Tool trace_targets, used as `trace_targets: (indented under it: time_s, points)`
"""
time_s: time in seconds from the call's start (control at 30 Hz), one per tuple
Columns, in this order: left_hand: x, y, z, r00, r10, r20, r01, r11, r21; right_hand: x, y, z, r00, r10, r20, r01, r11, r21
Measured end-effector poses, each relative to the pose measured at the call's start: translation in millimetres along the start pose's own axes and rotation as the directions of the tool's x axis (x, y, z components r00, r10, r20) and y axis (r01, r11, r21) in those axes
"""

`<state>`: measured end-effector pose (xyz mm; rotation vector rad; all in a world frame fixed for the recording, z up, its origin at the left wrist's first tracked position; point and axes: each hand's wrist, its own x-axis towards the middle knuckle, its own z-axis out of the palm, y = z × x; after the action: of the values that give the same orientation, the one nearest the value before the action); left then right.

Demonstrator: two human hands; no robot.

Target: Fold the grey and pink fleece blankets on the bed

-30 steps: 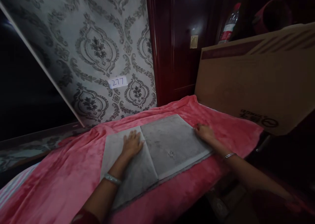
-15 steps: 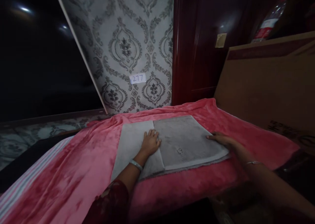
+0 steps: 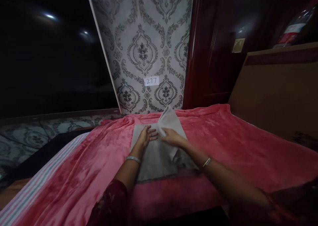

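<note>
A grey towel (image 3: 154,163), partly folded, lies on the pink plush blanket (image 3: 211,133). My right hand (image 3: 172,138) is closed on the towel's right part, which is lifted and bent over to the left, with a pale corner standing up at the back. Beside it, my left hand (image 3: 146,136) is above the towel's left part, its fingers apart and nothing in them. Whether the left hand touches the cloth I cannot tell. The right hand's fingertips are partly hidden and a little blurred.
A large dark screen (image 3: 54,64) stands at the left. Behind the blanket is a patterned wall with a paper label (image 3: 151,81) reading 277. On the right stands a cardboard box (image 3: 275,90) with a plastic bottle (image 3: 293,30) above it. Striped cloth (image 3: 47,173) shows at the left.
My right hand has moved left from the towel's right edge, carrying that side up and over. The left hand has lifted off its flat press on the towel. The view has shifted slightly left.
</note>
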<state>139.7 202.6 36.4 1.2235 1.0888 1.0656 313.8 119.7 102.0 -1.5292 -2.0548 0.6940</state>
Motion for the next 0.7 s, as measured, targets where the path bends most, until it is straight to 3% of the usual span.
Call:
trace_targets:
  time_s: [0.1, 0.2, 0.33, 0.47, 0.57, 0.7]
  points:
    - [-6.5, -3.1, -15.8, 0.995, -0.099, 0.001, 0.098, 0.985, -0.139, -6.4, -10.3, 55.7, 0.993, 0.025, 0.115, -0.015, 0.996, -0.084]
    - [-6.0, -10.8, -14.6, 0.997, -0.071, -0.029, 0.068, 0.992, -0.107, -23.3, -6.6, 81.7, 0.988, 0.038, 0.147, -0.015, 0.988, -0.155]
    - [7.2, -15.1, -2.1, 0.992, 0.022, -0.121, -0.022, 1.000, -0.002, -44.3, -6.8, 80.5, 0.987, 0.050, 0.155, -0.006, 0.962, -0.272]
    - [24.3, -3.3, 2.5, 0.985, 0.071, -0.156, -0.049, 0.989, 0.140, -45.6, -21.0, 65.9, 0.987, 0.045, 0.153, 0.006, 0.949, -0.316]
    - [35.9, 13.0, -7.2, 0.981, 0.126, -0.150, -0.093, 0.974, 0.207, -35.7, -34.9, 64.0, 0.996, -0.023, 0.081, 0.047, 0.953, -0.301]
    - [42.4, 19.4, -35.4, 0.978, 0.136, -0.159, -0.086, 0.955, 0.285, -32.2, -47.2, 91.4, 0.993, -0.108, 0.048, 0.116, 0.967, -0.227]
